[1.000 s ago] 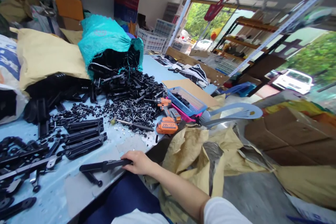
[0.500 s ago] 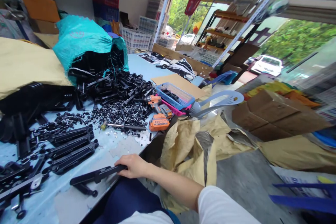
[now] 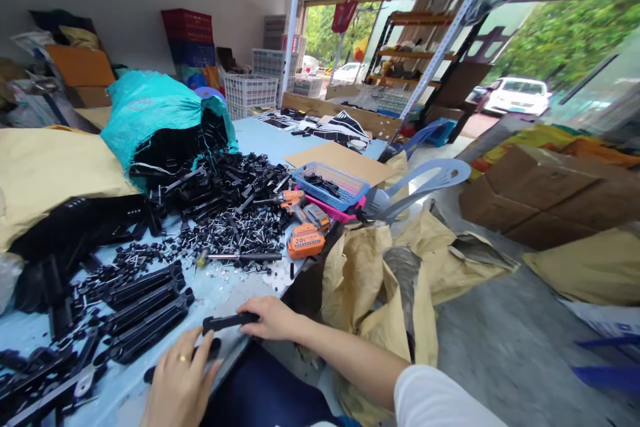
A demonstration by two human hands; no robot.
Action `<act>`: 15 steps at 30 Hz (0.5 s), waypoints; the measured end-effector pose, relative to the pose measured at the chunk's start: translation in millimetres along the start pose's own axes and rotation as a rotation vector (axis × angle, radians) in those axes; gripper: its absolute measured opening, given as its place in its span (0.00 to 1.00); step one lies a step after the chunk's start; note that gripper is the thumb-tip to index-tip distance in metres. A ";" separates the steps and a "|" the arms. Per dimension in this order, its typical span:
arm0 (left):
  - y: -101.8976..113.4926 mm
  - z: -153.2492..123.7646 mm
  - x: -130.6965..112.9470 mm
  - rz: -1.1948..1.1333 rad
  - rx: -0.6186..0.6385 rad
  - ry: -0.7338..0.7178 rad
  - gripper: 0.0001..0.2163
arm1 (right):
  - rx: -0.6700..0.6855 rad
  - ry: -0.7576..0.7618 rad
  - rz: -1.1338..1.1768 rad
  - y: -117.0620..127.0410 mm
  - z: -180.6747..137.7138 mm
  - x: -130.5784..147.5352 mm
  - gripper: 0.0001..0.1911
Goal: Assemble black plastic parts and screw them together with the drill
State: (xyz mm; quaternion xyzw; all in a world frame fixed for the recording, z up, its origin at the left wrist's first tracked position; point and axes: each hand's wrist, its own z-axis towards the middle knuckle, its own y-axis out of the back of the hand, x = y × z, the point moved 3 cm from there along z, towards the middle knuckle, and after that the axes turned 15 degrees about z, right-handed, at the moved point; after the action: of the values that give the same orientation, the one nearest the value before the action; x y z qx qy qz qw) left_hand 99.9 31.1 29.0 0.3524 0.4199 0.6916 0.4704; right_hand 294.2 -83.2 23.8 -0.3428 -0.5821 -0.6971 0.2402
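My right hand [image 3: 273, 318] grips one end of a black plastic hinged arm [image 3: 227, 322] at the table's near edge. My left hand [image 3: 177, 377], with a ring on one finger, is bent over the other part of the same piece, which shows between thumb and fingers and is partly hidden. Just beyond lie several similar black plastic arms [image 3: 150, 310] in a row. A screwdriver-like tool [image 3: 245, 257] with a metal shaft rests past them, beside a heap of screws and small black pieces [image 3: 235, 230].
An orange cordless drill [image 3: 305, 240] lies near the table edge by a blue basket [image 3: 333, 185]. A teal sack [image 3: 165, 110] spills black parts onto the table. Brown paper sacks [image 3: 360, 267] stand to the right of the edge, with cardboard boxes [image 3: 555, 190] beyond.
My left hand has come into view from below and reached the black plastic arm. My right hand keeps its hold on the piece. The camera view has shifted slightly.
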 end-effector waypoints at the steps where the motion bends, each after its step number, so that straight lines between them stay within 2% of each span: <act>1: -11.1 4.2 1.3 -0.010 0.008 -0.021 0.17 | -0.011 -0.026 -0.009 2.1 -0.4 -2.8 0.20; 4: -37.4 4.5 8.9 -0.051 0.049 -0.050 0.20 | -0.026 -0.129 -0.046 7.9 0.6 -11.4 0.20; 7: -46.6 2.3 15.0 -0.008 0.146 -0.049 0.17 | -0.053 -0.184 -0.063 15.3 5.3 -14.7 0.17; 11: -36.6 9.3 13.4 0.154 0.385 -0.032 0.18 | -0.028 -0.138 -0.050 24.4 12.4 -8.2 0.15; 15: -23.3 13.8 14.8 0.197 0.514 0.106 0.17 | 0.155 0.009 -0.063 21.4 18.5 -1.9 0.13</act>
State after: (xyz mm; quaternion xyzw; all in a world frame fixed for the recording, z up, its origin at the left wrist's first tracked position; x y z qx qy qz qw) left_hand 115.8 53.4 14.6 0.4624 0.5694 0.6222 0.2735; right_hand 314.8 -69.7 37.8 -0.3016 -0.6438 -0.6587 0.2464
